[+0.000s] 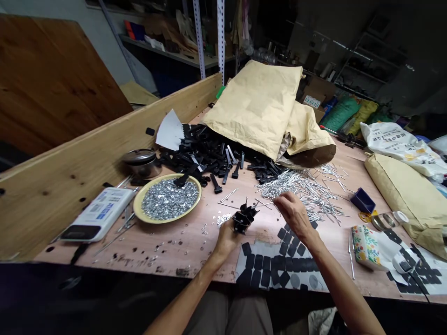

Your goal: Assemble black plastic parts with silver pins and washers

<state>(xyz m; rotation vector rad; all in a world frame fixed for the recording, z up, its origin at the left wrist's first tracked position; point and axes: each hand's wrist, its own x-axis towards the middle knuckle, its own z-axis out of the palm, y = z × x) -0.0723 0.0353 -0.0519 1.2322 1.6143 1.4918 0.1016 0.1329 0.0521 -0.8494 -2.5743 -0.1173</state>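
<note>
My left hand [226,239] is closed around a bundle of black plastic parts [244,218], their ends pointing up and away from me. To its right, my right hand [293,214] hovers at the near left side of a heap of thin metal rods [296,184]. Its fingers are pinched together; whether a rod is between them is too small to tell. Behind the hands lies a pile of black plastic parts [206,153], several with flat handles. A few small washers [223,218] are scattered beside my left hand.
A yellow bowl [138,211] of metal washers stands left, next to a white scale [101,214] and a metal pot [141,163]. Paper sacks [258,102] lie at the back. Black pads on a sheet [258,249] line the front edge. A floral box [365,246] sits right.
</note>
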